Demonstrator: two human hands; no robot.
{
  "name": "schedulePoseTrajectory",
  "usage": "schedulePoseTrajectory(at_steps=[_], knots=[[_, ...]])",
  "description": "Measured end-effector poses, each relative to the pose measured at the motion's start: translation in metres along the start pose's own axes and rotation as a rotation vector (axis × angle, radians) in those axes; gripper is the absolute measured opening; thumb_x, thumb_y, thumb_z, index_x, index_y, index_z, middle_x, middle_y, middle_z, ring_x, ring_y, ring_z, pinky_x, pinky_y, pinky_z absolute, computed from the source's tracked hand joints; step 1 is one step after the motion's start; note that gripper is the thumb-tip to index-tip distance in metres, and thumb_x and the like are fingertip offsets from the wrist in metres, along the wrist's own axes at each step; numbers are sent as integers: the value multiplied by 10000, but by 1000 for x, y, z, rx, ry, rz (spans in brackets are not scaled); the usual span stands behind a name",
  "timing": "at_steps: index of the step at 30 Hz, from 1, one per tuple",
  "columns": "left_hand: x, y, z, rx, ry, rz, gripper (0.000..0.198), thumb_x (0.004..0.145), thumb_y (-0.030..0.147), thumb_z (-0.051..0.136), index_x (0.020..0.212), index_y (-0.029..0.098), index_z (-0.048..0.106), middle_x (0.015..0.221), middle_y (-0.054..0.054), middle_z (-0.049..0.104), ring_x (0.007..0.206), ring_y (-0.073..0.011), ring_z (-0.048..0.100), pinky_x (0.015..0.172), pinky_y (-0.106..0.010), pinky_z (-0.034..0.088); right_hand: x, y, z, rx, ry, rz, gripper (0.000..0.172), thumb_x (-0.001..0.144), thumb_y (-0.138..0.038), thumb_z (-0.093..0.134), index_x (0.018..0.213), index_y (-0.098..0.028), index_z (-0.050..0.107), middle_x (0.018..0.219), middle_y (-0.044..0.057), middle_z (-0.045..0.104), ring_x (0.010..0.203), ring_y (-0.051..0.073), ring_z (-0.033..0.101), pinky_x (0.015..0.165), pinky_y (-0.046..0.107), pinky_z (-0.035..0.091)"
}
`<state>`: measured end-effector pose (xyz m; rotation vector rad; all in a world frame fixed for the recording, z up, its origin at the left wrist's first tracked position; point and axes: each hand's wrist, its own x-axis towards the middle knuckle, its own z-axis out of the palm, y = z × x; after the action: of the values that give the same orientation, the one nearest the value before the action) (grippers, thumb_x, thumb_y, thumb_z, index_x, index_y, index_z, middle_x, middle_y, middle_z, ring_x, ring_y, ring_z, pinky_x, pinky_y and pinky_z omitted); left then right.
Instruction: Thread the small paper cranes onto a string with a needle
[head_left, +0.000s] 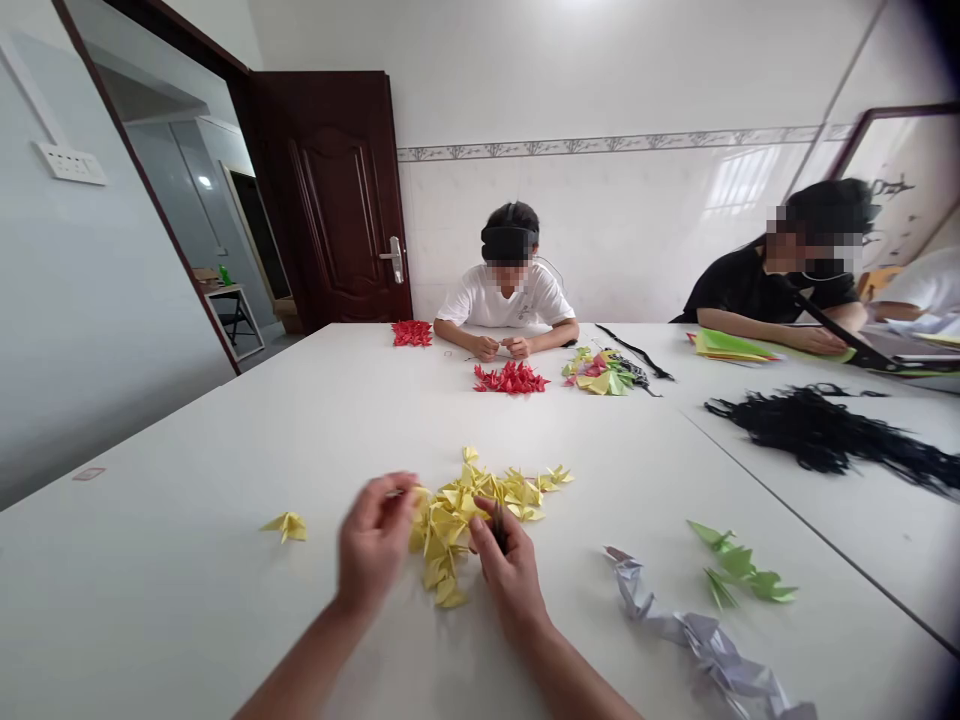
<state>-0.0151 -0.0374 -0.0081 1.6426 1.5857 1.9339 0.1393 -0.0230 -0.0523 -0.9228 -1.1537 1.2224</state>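
Note:
A heap of folded yellow paper cranes (457, 510) lies on the white table in front of me. At its left side is my left hand (375, 535), raised and slightly blurred, its fingers pinched together; whatever they hold is too small to make out. My right hand (514, 570) is closed at the heap's near right side, thumb and forefinger touching the cranes. A small dark object, which I cannot identify, shows between its fingers. One yellow crane (286, 526) sits apart on the left. To the right are a strung row of white paper cranes (701, 635) and several green cranes (742, 565).
Across the table (225, 450) sits a person (506, 290) with red cranes (511, 378) and a mixed-colour pile (604, 372). Another person (780, 270) in black works at the right, near coloured paper sheets (731, 347) and a bundle of black cords (817, 430).

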Motion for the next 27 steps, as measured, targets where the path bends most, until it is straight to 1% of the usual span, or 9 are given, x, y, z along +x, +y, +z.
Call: schedulePoseTrajectory(at_steps=[1, 4, 6, 8, 14, 18, 21, 24, 27], knots=[[-10, 7, 15, -20, -114, 93, 139, 793, 170, 580, 929, 181, 607, 917, -44, 675, 846, -160, 663, 753, -286, 568, 1, 0, -1, 24, 7, 4, 459, 769, -498, 594, 1059, -142, 608, 590, -28, 497, 546, 123, 463, 525, 241, 418], [-29, 14, 39, -36, -256, 374, 236, 804, 56, 521, 987, 195, 577, 956, -51, 650, 943, -161, 636, 790, -273, 557, 3, 2, -1, 81, -23, 5, 347, 798, -499, 555, 882, -166, 612, 558, -44, 458, 496, 101, 411, 466, 212, 366], [-33, 9, 39, -14, -293, 509, 284, 795, 8, 503, 998, 194, 570, 981, -60, 641, 964, -156, 626, 812, -264, 549, 4, 4, -1, 83, -49, 2, 335, 811, -493, 537, 700, -178, 560, 534, -52, 425, 473, 86, 372, 442, 198, 329], [-33, 1, 33, 24, -288, 581, 317, 784, -16, 506, 1022, 185, 562, 992, -68, 635, 977, -156, 620, 837, -261, 540, 4, 5, -1, 71, -63, -3, 374, 825, -478, 521, 600, -181, 494, 517, -53, 402, 465, 79, 345, 431, 194, 300], [-31, -11, 27, 122, -238, 646, 375, 784, -16, 521, 1110, 170, 520, 1042, -80, 597, 1037, -162, 586, 863, -262, 530, 5, -1, 1, 39, -165, -14, 315, 786, -421, 568, 609, -175, 481, 538, -49, 392, 497, 81, 317, 441, 203, 263], [-32, -13, 31, 253, -167, 606, 352, 782, 27, 558, 1091, 192, 528, 1149, -103, 541, 1211, -251, 457, 928, -401, 486, 5, -2, 2, 50, -159, 5, 334, 785, -422, 552, 581, -188, 430, 505, -58, 356, 466, 78, 301, 420, 210, 241], [-31, -15, 31, 319, -173, 551, 309, 797, 94, 568, 1088, 193, 532, 1249, -124, 498, 1260, -291, 391, 944, -481, 451, 5, -1, 1, 67, -148, 9, 330, 787, -429, 550, 593, -186, 440, 503, -62, 352, 449, 72, 288, 411, 211, 233], [-29, -16, 31, 276, -239, 520, 269, 821, 120, 539, 1077, 204, 534, 1201, -97, 554, 1249, -260, 406, 938, -446, 468, 6, -1, 1, 83, -145, 10, 327, 780, -437, 563, 602, -182, 460, 498, -65, 354, 438, 68, 282, 402, 208, 226], [-28, -15, 30, 231, -296, 487, 209, 833, 145, 531, 1022, 227, 565, 1021, -45, 641, 1157, -210, 497, 902, -364, 505, 6, -2, 0, 90, -148, 20, 315, 771, -449, 580, 636, -171, 520, 489, -67, 359, 433, 67, 284, 394, 203, 222]])
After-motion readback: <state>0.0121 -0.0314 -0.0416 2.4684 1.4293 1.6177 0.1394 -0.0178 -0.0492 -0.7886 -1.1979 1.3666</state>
